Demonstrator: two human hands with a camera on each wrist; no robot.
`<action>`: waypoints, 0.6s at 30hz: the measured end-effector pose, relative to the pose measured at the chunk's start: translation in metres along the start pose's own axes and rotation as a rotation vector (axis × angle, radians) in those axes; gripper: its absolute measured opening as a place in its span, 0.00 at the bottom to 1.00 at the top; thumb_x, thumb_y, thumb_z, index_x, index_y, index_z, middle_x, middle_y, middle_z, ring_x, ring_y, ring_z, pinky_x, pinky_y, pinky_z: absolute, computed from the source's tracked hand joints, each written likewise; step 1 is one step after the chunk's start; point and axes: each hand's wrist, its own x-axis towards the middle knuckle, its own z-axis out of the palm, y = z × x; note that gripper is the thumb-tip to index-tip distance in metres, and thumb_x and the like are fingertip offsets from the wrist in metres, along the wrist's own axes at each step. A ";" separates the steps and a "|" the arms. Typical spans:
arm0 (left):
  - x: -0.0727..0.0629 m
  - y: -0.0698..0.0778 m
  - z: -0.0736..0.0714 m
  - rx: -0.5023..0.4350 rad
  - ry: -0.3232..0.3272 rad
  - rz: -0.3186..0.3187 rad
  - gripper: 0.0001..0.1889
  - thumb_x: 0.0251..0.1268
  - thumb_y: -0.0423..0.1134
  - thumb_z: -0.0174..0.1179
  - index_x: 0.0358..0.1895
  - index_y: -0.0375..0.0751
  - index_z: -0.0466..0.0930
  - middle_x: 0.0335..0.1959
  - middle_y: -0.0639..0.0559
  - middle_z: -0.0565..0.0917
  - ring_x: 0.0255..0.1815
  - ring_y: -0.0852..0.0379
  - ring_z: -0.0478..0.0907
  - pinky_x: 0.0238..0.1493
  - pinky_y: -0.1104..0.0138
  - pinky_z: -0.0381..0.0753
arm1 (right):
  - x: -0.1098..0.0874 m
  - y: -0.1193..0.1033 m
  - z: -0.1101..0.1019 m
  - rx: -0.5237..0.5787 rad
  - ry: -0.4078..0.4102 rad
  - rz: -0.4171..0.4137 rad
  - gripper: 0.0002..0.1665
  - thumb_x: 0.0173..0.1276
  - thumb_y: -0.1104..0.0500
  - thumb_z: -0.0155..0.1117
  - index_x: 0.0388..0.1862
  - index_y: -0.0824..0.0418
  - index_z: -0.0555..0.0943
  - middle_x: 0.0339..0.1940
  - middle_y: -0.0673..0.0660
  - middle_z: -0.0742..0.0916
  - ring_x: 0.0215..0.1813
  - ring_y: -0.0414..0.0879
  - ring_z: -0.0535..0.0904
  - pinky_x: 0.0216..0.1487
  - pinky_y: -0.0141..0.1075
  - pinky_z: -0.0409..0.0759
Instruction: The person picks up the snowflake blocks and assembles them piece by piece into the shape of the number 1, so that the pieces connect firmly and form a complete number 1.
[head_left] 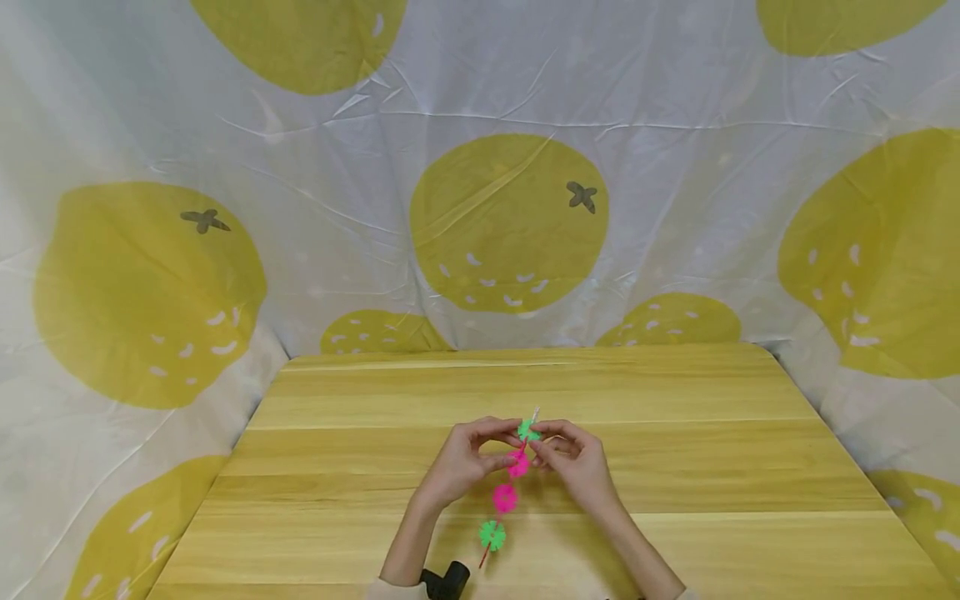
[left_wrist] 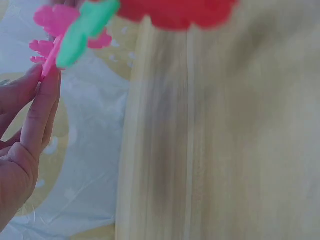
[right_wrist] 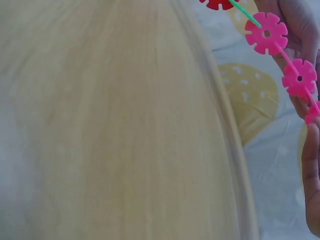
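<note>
A chain of notched plastic snowflake discs (head_left: 505, 498) hangs between the two hands over the table. It has green, pink and red discs slotted together, some turned edge-on. My left hand (head_left: 461, 462) pinches its upper part, thumb by a pink disc (head_left: 518, 463) and fingertips by the top green disc (head_left: 528, 431). From the other side my right hand (head_left: 583, 467) pinches the same upper end with thumb and forefinger. A pale edge-on piece (head_left: 536, 412) sticks up above. In the left wrist view, a red disc (left_wrist: 180, 10) looms close to the camera.
A wooden table (head_left: 337, 400) with rounded corners lies below the hands. White cloth (head_left: 660, 208) printed with yellow fruit hangs behind it and at both sides. A black device (head_left: 447, 581) is by the left wrist.
</note>
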 end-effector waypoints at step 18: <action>0.002 -0.010 0.000 -0.050 0.017 -0.051 0.25 0.64 0.26 0.69 0.65 0.32 0.80 0.54 0.31 0.83 0.57 0.39 0.84 0.52 0.68 0.86 | 0.001 0.001 -0.010 0.023 -0.192 0.030 0.31 0.66 0.67 0.73 0.68 0.66 0.75 0.46 0.74 0.83 0.38 0.39 0.85 0.40 0.36 0.88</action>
